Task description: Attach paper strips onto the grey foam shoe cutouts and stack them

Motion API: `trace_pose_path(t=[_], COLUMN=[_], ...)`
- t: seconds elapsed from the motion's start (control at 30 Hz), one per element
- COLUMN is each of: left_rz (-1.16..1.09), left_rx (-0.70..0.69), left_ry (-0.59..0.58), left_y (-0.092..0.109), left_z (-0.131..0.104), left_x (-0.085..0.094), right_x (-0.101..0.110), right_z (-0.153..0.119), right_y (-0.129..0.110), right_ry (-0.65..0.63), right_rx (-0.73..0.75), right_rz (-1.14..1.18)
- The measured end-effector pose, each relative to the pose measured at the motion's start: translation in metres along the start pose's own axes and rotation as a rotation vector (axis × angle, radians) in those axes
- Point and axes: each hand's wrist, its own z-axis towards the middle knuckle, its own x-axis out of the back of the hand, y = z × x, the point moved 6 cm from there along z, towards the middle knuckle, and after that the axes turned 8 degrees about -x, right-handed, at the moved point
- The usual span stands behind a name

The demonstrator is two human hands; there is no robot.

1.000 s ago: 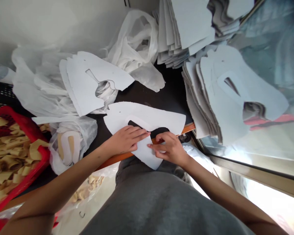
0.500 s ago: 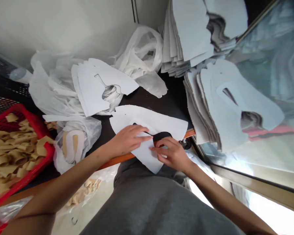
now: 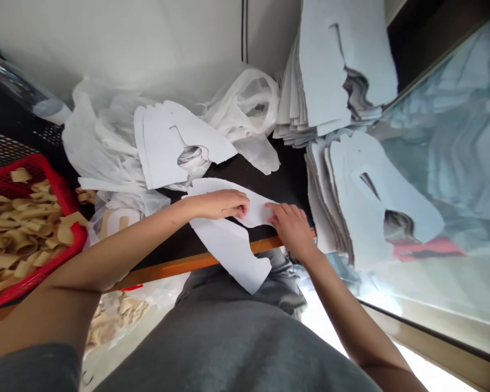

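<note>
A white U-shaped cut sheet (image 3: pixel 239 260) lies across the table's front edge. Its upper arm points right, and its lower arm hangs past the edge towards my lap. My left hand (image 3: pixel 226 204) is closed over the inner part of the upper arm. Its fingertips are curled together, and what they pinch, if anything, is hidden. On the right end of that arm, my right hand (image 3: pixel 291 224) has its fingers bent over the sheet and grips it, covering the end.
Stacks of white cut sheets stand at the right (image 3: pixel 361 201), at the back (image 3: pixel 322 71) and at the left (image 3: pixel 163 147). Plastic bags (image 3: pixel 102 136) lie behind. At far left a red basket (image 3: pixel 75 218) holds tan curled pieces. A glass pane (image 3: pixel 445 179) borders the right side.
The sheet's lower arm has swung free below my hands. My left hand has curled its fingers; my right hand has moved up onto the upper arm's right end. The view has shifted slightly.
</note>
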Motion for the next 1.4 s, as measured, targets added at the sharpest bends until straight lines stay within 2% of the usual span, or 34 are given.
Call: trace_pose_path(t=[0.07,0.13,0.2,0.27,0.37,0.47,0.57,0.63,0.8,0.9,1.1,1.4], left_rz=[-0.153,-0.233,-0.215,-0.143,-0.055,0.013,0.132,0.199,0.386,0.504,0.585,0.582], left_rx=[0.028,0.065,0.059,0.02,-0.025,-0.052,-0.032,0.005,0.1,0.1,0.064,0.012], left_ry=[0.035,0.069,0.074,0.076,0.085,0.092,0.248,0.337,0.24,0.193,0.123,0.143], left_y=[-0.008,-0.015,-0.017,-0.016,-0.012,-0.01,-0.008,-0.006,-0.004,-0.006,-0.014,-0.011], left_z=[-0.007,-0.013,-0.013,-0.01,-0.004,-0.005,-0.02,-0.035,-0.057,-0.06,-0.061,-0.062], left_x=[0.007,0.01,0.008,0.006,0.004,0.004,0.004,-0.003,-0.042,-0.054,-0.058,-0.058], right_x=[0.004,0.01,0.016,0.018,0.016,0.01,0.002,-0.001,-0.002,-0.003,-0.004,-0.01], right_z=[0.008,0.015,0.02,0.023,0.026,0.029,0.03,0.03,0.028,0.026,0.025,0.024], right_y=[0.004,0.005,0.0,-0.01,-0.027,-0.034,-0.033,-0.03,-0.028,-0.028,-0.029,-0.03], right_ry=[-0.014,-0.049,-0.109,-0.19,-0.275,-0.301,-0.339,-0.354,-0.348,-0.365,-0.362,-0.317], right_rx=[-0.007,-0.023,-0.063,-0.111,-0.142,-0.133,-0.114,-0.112,-0.099,-0.082,-0.042,-0.024], right_rz=[0.103,0.314,0.545,0.635,0.533,0.484,0.457,0.431,0.343,0.308,0.298,0.241])
